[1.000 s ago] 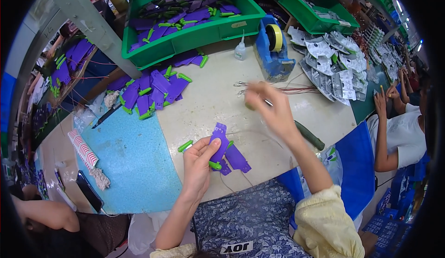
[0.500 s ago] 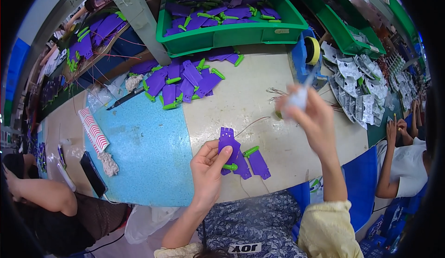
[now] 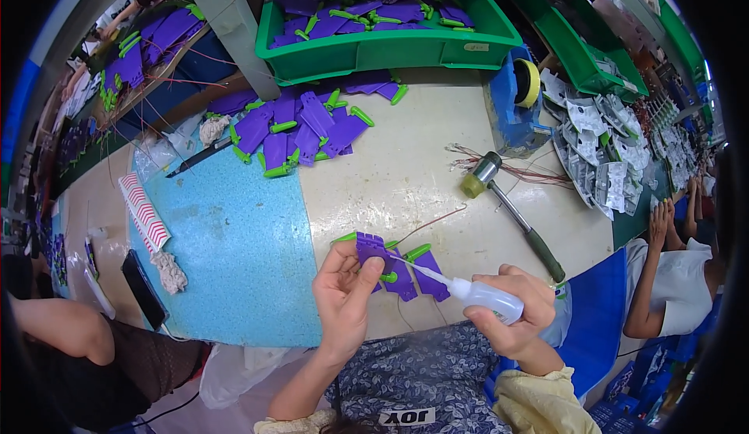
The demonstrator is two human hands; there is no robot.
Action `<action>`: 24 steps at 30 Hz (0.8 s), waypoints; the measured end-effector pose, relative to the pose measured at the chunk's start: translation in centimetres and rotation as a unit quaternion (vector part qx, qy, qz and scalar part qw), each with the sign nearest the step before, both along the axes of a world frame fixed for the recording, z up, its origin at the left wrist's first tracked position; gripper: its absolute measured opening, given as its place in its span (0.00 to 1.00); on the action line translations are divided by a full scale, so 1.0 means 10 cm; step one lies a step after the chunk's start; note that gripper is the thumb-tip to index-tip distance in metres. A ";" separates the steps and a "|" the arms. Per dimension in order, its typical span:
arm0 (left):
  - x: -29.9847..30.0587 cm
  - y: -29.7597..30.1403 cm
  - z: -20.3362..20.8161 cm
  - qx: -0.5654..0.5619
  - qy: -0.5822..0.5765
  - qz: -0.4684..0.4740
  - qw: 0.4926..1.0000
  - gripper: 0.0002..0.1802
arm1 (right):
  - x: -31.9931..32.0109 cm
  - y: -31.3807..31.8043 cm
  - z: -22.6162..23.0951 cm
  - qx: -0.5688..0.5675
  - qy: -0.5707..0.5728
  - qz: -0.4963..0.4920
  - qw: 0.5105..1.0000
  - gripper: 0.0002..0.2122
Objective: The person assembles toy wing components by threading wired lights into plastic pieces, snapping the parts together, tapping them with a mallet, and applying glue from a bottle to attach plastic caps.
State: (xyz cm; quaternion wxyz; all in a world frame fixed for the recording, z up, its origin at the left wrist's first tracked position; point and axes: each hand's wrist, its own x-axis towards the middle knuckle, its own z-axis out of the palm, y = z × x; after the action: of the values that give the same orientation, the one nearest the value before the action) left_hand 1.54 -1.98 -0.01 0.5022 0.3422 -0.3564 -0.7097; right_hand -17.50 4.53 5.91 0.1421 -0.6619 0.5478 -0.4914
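My left hand [image 3: 342, 300] pinches a purple plastic piece [image 3: 370, 250] between thumb and fingers; a bit of green shows behind it. In my right hand [image 3: 521, 315] is a translucent white squeeze bottle [image 3: 493, 300], tilted so that its long thin nozzle [image 3: 421, 269] points left. The nozzle's tip is at the right edge of the held piece; whether it touches, I cannot tell. Just under and beside my left hand, more purple pieces [image 3: 433, 278] with green pegs lie on the table, a thin wire near them.
A hammer [image 3: 511, 214] lies to the right, by reddish wires [image 3: 538, 175] and a blue tape dispenser [image 3: 507, 126]. Purple-and-green pieces [image 3: 312, 134] are heaped before a full green bin [image 3: 382, 61]. Grey moulded parts [image 3: 597, 145] stack at far right. A phone [image 3: 144, 287] lies left; co-workers sit either side.
My right hand has come down and left with the bottle, bringing its nozzle to the purple piece. The hammer, earlier mostly hidden behind that hand, now shows. My left hand has tilted the piece.
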 end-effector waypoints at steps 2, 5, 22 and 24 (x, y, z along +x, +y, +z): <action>-0.01 0.02 0.00 -0.006 0.003 0.002 1.000 0.08 | 0.00 0.00 -0.01 0.000 0.002 0.000 1.000 0.14; -0.02 0.03 0.02 -0.015 -0.003 0.001 1.000 0.08 | 0.01 0.00 0.02 0.010 0.001 -0.006 1.000 0.14; 0.00 0.06 0.04 -0.027 -0.015 0.001 1.000 0.08 | 0.00 0.07 0.10 0.013 0.009 -0.014 1.000 0.13; 0.03 0.05 0.02 -0.024 -0.006 0.009 1.000 0.08 | -0.10 0.09 0.04 0.032 -0.114 -0.033 0.992 0.12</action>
State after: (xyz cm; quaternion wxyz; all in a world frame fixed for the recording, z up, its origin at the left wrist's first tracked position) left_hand 1.83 -1.49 0.24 0.5143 0.3380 -0.3731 -0.6943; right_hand -18.49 5.40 6.29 0.2084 -0.5782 0.5652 -0.5503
